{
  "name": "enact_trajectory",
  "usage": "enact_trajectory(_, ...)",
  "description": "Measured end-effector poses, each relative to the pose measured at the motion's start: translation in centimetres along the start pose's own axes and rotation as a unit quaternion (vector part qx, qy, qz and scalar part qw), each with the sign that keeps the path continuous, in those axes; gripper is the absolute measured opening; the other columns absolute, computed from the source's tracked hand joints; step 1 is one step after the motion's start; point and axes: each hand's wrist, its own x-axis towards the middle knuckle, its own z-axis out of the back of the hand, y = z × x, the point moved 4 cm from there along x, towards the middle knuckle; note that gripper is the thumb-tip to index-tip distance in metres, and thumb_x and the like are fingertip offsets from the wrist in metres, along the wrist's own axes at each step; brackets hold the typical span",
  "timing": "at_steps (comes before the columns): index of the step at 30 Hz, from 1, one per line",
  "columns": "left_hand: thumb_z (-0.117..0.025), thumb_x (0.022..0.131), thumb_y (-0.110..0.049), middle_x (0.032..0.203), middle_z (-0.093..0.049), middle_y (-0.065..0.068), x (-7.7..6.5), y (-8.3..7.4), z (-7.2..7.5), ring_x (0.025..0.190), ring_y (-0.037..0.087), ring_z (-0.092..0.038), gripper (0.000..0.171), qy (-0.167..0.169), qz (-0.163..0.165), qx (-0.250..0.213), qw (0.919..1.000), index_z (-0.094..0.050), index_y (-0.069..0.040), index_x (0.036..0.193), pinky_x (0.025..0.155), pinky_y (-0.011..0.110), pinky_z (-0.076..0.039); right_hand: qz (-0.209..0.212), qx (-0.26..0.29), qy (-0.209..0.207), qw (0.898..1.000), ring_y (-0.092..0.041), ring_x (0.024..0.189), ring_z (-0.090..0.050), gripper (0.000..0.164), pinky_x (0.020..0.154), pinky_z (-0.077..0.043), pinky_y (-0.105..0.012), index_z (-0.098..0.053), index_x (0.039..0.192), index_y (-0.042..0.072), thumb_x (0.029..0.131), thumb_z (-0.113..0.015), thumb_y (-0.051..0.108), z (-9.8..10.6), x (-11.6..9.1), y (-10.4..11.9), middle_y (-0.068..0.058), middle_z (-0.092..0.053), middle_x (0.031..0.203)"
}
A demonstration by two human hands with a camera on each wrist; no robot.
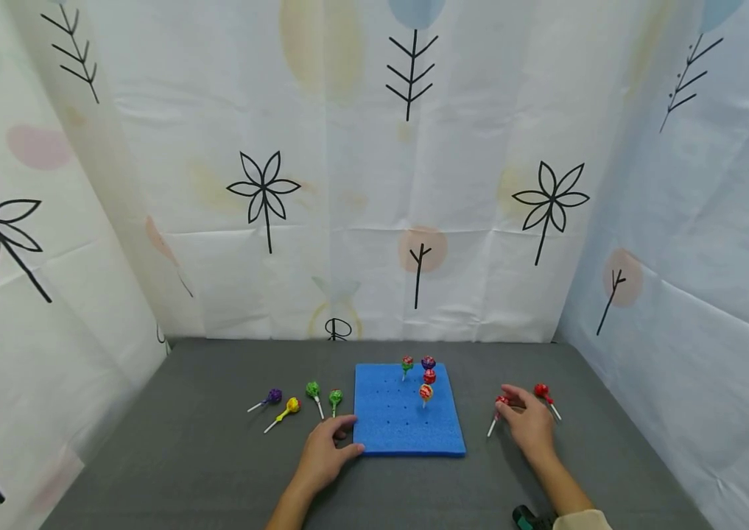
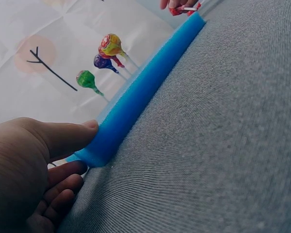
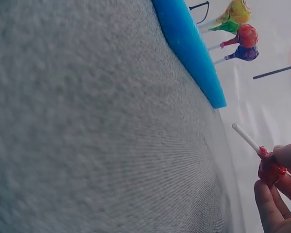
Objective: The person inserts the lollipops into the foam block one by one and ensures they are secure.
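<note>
My right hand [image 1: 529, 423] pinches a red-wrapped lollipop [image 3: 270, 170] by its head, the white stick pointing down and left in the head view. My left hand [image 1: 326, 455] rests at the front left corner of a blue foam board [image 1: 407, 438], thumb on its edge and fingers beside it. Several lollipops stand upright toward the back of the board: a green-and-red one [image 1: 407, 363], a purple one [image 1: 428, 362], a red one [image 1: 429, 376] and a yellow-and-red one [image 1: 426, 392]. Rows of small holes dot the board's surface.
Left of the board lie a purple lollipop [image 1: 274, 396], a yellow lollipop [image 1: 292, 405] and two green lollipops [image 1: 312, 390]. Another red lollipop [image 1: 542, 390] lies beyond my right hand. A dark object [image 1: 525, 517] is by my right forearm. Patterned cloth [image 1: 347, 280] surrounds the grey table [image 1: 215, 471].
</note>
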Motion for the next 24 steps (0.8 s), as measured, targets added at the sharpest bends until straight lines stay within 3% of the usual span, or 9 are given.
enact_trajectory(8,-0.082,0.078,-0.025,0.108,-0.063,0.002,0.0,-0.1,0.0,0.095,0.021,-0.057,0.049,-0.003,-0.002,-0.004,1.0,-0.065,-0.01,0.121,0.081,0.043,-0.047,0.016,0.017,-0.01,1.0,-0.031,0.092,-0.067,0.034,0.07,-0.045,-0.009,-0.068,0.113,-0.003,0.081,-0.076,-0.002,-0.1,-0.3,0.4,-0.017,-0.07,0.101)
enact_trajectory(24,-0.082,0.078,-0.025,0.109,-0.064,0.002,-0.1,-0.1,0.0,0.095,0.021,-0.057,0.049,-0.007,-0.009,-0.003,0.9999,-0.066,-0.009,0.121,0.08,0.043,-0.046,0.035,0.057,-0.009,0.998,-0.027,0.09,-0.067,0.027,0.069,-0.042,-0.004,-0.071,0.106,-0.004,0.079,-0.076,-0.005,-1.4,-0.7,1.9,-0.015,-0.069,0.099)
